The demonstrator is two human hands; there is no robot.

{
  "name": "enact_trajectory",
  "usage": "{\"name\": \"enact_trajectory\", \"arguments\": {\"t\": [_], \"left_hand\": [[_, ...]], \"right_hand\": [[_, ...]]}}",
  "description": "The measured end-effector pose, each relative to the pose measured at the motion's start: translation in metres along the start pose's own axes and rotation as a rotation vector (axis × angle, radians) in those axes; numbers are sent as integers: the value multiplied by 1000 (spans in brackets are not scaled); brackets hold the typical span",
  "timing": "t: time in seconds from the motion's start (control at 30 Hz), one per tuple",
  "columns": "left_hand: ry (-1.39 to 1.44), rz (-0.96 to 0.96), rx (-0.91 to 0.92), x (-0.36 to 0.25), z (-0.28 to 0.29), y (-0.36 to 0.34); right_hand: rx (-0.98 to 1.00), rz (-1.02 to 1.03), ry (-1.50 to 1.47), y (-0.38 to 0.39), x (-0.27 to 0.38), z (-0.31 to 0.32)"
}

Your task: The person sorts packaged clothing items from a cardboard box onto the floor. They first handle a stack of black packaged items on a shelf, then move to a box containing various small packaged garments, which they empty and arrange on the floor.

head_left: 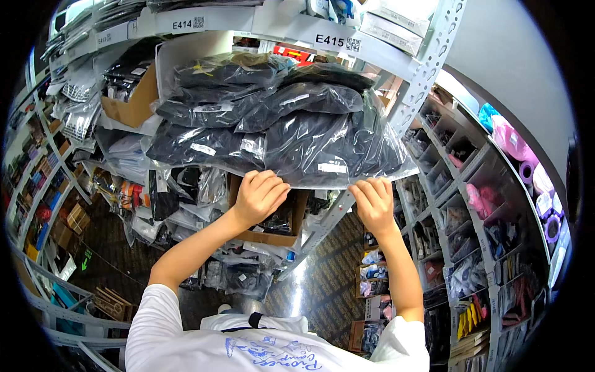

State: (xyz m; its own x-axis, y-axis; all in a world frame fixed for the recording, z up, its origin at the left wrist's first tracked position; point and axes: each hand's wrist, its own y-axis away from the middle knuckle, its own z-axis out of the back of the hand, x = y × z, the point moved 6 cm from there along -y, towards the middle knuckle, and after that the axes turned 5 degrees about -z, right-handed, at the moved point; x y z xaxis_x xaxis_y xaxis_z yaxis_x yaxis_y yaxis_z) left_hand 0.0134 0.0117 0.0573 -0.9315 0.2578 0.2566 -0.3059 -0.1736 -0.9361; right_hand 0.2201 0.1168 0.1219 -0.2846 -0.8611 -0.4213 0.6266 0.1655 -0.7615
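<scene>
A clear plastic bag with folded black clothing inside (334, 146) lies at the front of a stacked shelf, its near edge hanging over the shelf lip. My left hand (261, 197) grips that edge near its middle, fingers curled over the plastic. Toward the bag's right corner, my right hand (374, 201) pinches the same edge. More bagged black garments (214, 111) are piled behind and to the left, with white labels on them. The thumbs are mostly hidden.
An open cardboard box (273, 237) sits on the shelf below my hands. Left of the pile stands another cardboard box (131, 99) with packets. A perforated metal post (427, 68) rises at the right. Beyond it are bins of bagged goods (468, 273). White boxes (393, 25) rest on the upper shelf.
</scene>
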Motion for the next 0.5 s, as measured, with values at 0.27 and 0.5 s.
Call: {"name": "enact_trajectory", "arguments": {"t": [0.27,0.5], "left_hand": [[4,14,-18,12,9,7],[-10,56,-3,20,18,21]], "right_hand": [[-6,-41,17,-2,0,-2],[-12,-90,43,5,1,-4]]}}
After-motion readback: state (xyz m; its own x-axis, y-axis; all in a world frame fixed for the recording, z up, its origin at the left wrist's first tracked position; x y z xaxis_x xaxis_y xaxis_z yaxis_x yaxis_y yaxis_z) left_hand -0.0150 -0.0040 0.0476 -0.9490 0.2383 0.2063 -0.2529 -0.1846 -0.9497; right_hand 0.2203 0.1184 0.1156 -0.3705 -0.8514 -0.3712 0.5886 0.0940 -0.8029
